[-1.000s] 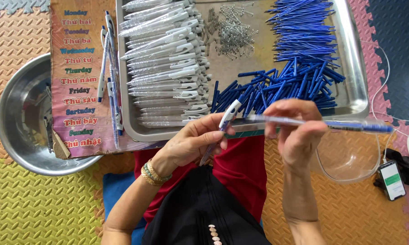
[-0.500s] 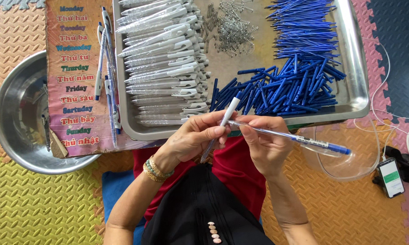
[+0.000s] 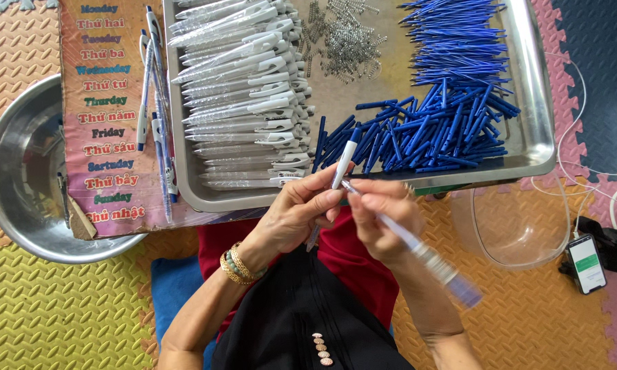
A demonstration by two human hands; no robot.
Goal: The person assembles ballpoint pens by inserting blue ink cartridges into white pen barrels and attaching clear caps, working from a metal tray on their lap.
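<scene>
- since the earlier frame the right hand [image 3: 384, 219] has swung its clear pen barrel [image 3: 418, 250] round, so the far end now points toward five o'clock instead of three o'clock, blurred with motion.
- the left hand [image 3: 298, 212] is closed around a white pen part with a blue tip [image 3: 343, 159], which stands nearly upright toward twelve o'clock.
- the right hand is closed around the barrel near its upper end, and that end meets the white part just beside the left fingertips.
- directly at twelve o'clock from the hands sits a metal tray [image 3: 538, 137] of parts.
- in the tray, at eleven o'clock, lies a large stack of clear barrels with white clips [image 3: 243, 96]; at twelve o'clock a small heap of springs [image 3: 346, 38]; at one o'clock a pile of blue refills and blue pieces [image 3: 445, 103].
- left of the tray, on a printed card [image 3: 106, 116], lie a few finished pens [image 3: 154, 103].
- judging by this, the work is early: few pens look assembled, many parts remain.
- a round metal bowl [image 3: 21, 178] sits at nine o'clock, a clear plastic bowl [image 3: 514, 226] at three o'clock, a phone [image 3: 586, 264] beyond it.
</scene>
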